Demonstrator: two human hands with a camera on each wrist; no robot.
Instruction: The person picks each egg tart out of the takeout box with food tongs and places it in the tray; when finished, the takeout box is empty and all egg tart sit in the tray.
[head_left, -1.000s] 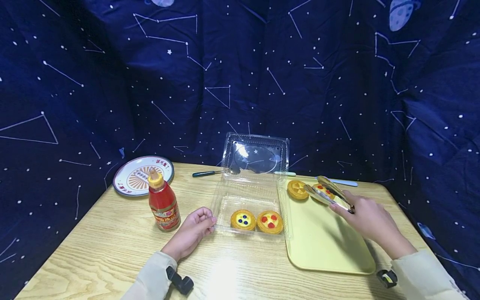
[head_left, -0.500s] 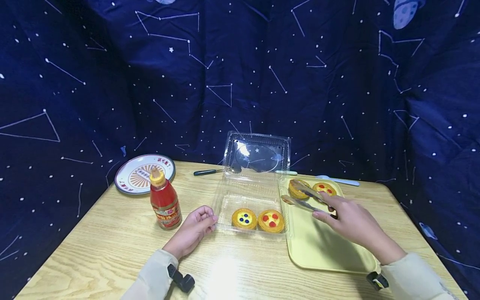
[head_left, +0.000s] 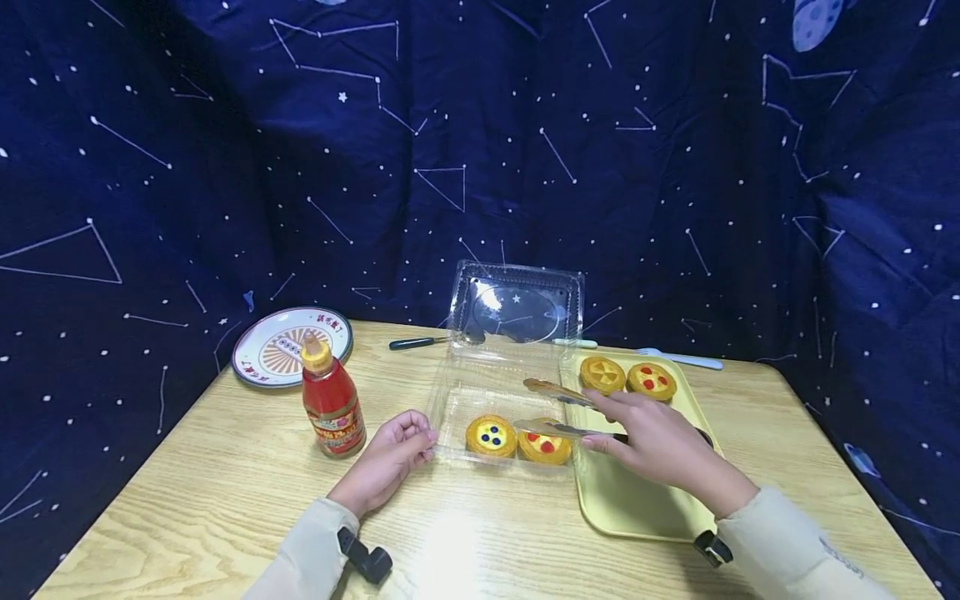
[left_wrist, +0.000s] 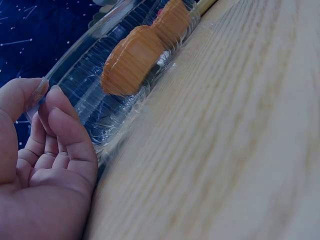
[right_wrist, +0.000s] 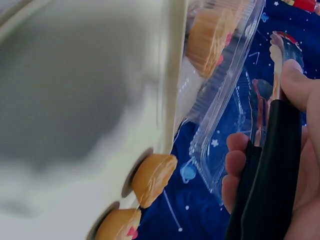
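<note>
My left hand (head_left: 390, 458) pinches the near-left rim of a clear plastic clamshell container (left_wrist: 92, 105), whose lid (head_left: 517, 312) stands raised behind. Inside, along its front, sit a tart with blue dots (head_left: 491, 436) and a tart with red dots (head_left: 545, 450). Dark-handled metal tongs (right_wrist: 270, 165) are held in my right hand (head_left: 660, 437). Their arms are spread, with nothing between the tips, above the container's right part. On the yellow tray (head_left: 630, 500), a tart with a cross-cut top (head_left: 602, 376) lies beside another red-dotted tart (head_left: 652, 382) at the back.
Left of the container stands a red squeeze bottle (head_left: 333, 408) with a yellow cap. Behind it lies a patterned plate (head_left: 262, 367). Along the back are a dark handle (head_left: 411, 342), a pale green handle (head_left: 577, 342) and a light blue fork (head_left: 690, 361).
My right hand has carried the tongs left, from around the red-dotted tart on the tray to over the container. That tart stays on the tray. My left hand keeps its place.
</note>
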